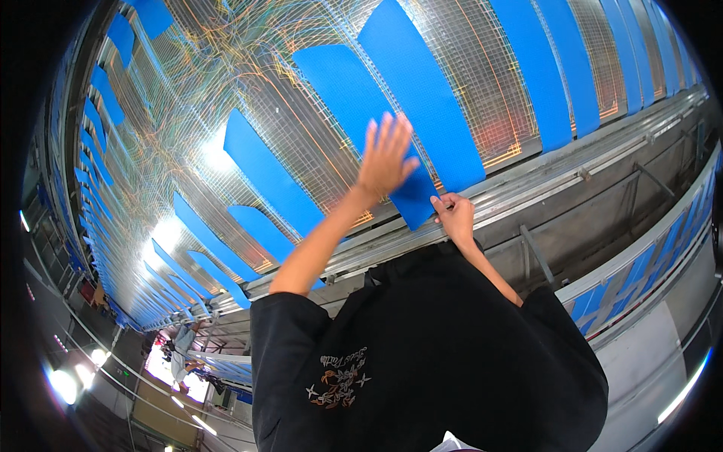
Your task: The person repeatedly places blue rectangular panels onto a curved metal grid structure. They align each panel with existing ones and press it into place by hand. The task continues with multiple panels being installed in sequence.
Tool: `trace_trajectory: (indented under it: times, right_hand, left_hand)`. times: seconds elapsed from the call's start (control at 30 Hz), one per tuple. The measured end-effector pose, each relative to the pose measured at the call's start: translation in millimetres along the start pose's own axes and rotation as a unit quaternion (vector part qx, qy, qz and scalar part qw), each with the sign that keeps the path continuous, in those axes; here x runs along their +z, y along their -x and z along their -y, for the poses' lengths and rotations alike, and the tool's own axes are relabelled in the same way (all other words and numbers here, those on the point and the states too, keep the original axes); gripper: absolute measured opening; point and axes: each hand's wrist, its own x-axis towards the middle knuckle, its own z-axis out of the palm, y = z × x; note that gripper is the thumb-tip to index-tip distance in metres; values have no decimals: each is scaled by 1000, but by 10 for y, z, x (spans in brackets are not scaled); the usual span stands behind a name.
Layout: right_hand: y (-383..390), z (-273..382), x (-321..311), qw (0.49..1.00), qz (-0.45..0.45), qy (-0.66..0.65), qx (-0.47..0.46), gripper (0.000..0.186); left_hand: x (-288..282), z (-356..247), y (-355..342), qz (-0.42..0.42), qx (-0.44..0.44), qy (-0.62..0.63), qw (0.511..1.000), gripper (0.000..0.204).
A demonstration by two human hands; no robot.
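Observation:
A long blue textured sheet piece (341,92), slanted at its far end, lies on the line-marked table (290,124). My left hand (385,157) rests on or just over this piece, palm down with the fingers spread. At its near end, which hangs past the table's edge, my right hand (456,216) pinches the right-hand border between thumb and fingers. Just right of it lies a longer blue piece (429,98), with a narrow gap between the two. Part of the first piece is hidden under my left hand.
More blue pieces (263,169) lie in rows along the table to both sides. A metal rail (542,188) runs along the near edge. Another table with blue pieces (640,264) stands at the right. A person (181,354) is in the background at lower left.

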Motion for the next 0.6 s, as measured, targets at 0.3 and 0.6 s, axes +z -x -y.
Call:
trace_trajectory:
  times: [0.3, 0.6]
  right_hand:
    - [192, 171, -281, 993, -82, 54, -72, 37]
    - [304, 405, -442, 986, -89, 22, -139, 30]
  left_hand:
    - [329, -167, 672, 53, 84, 164, 982, 75]
    - [-372, 1088, -714, -206, -171, 3, 963, 80]
